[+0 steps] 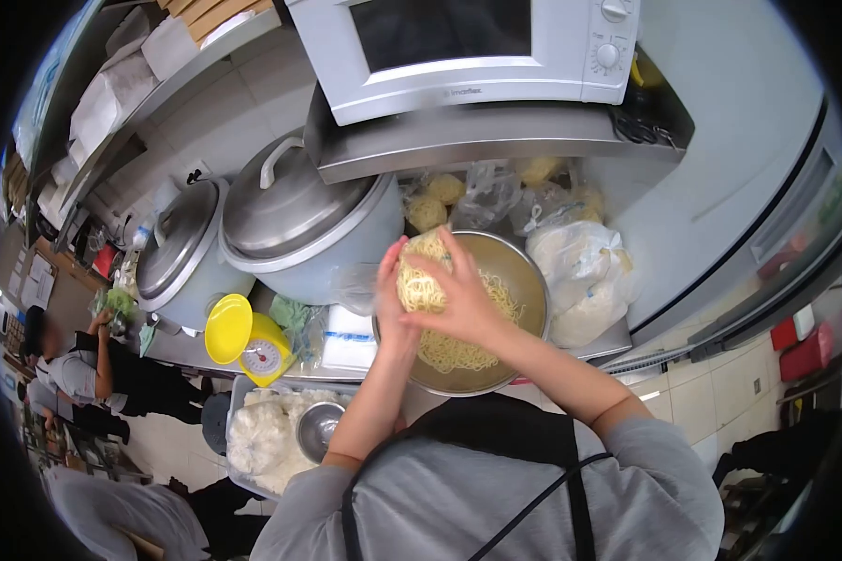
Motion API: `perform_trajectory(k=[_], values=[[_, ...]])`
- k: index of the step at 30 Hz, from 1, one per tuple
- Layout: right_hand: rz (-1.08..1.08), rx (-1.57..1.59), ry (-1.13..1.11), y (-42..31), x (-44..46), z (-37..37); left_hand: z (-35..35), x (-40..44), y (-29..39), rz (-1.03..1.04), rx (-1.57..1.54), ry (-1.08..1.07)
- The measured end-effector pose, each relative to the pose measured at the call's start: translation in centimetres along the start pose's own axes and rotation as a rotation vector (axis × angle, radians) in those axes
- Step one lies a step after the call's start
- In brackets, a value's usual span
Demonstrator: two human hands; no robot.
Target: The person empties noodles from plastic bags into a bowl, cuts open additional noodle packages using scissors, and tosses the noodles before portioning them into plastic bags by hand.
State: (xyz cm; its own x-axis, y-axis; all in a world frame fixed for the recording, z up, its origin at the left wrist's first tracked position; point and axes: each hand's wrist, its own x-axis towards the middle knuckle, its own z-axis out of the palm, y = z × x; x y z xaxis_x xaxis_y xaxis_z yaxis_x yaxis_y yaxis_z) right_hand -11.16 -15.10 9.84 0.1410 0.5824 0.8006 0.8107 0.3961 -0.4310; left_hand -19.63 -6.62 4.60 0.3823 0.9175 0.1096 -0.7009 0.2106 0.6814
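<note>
Between my two hands is a rounded bundle of pale yellow noodles (423, 273); whether clear film covers it I cannot tell. My left hand (392, 294) is closed along its left side, a little blurred. From the right, my right hand (460, 297) wraps round it with bent fingers. Right below them stands a wide metal bowl (531, 280) with loose noodles (463, 353) lying in it. My hands are above the bowl's left part and hide some of its rim.
Behind the bowl lie bagged noodle bundles (428, 211) under a shelf with a microwave (458, 89). A tied white bag (585, 276) sits to the right. Leftward stand a large lidded pot (299, 206), a yellow scale (265, 353) and a tub (240, 467) with a metal bowl. Other people (103, 374) stand far left.
</note>
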Motion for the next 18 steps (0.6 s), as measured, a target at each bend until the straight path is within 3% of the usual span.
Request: perform_trajectory(k=[4, 5, 10, 13, 14, 16, 17, 18], values=[[0.006, 0.111, -0.032, 2.3, -1.0, 1.4, 1.4, -1.2, -0.7, -0.001, 0.021, -0.003], [-0.012, 0.091, 0.015, 2.5, -1.2, 1.9, 1.8, -1.1, -0.8, 0.000, 0.036, 0.105], [0.084, 0.210, 0.029, 4.3, -4.3, 4.2, -0.9, 0.6, -1.6, -0.036, 0.082, 0.138], [0.220, 0.292, -0.111, 4.6, -5.7, 4.4, -4.6, 2.0, -2.8, 0.048, 0.653, 0.198], [0.220, 0.291, -0.109, 4.3, -5.3, 4.1, -5.5, 1.9, -3.4, 0.048, 0.652, 0.196], [0.131, 0.020, 0.019, 4.2, -3.7, 4.1, -5.7, 1.6, -3.8, 0.108, 1.050, 0.002], [0.103, -0.071, 0.061, 4.6, -3.1, 4.5, -5.9, 1.0, -4.2, 0.353, 1.176, -0.250], [0.246, 0.251, -0.061, 6.4, -3.3, 6.2, -5.4, 0.8, -4.6, 0.349, 1.176, -0.244]])
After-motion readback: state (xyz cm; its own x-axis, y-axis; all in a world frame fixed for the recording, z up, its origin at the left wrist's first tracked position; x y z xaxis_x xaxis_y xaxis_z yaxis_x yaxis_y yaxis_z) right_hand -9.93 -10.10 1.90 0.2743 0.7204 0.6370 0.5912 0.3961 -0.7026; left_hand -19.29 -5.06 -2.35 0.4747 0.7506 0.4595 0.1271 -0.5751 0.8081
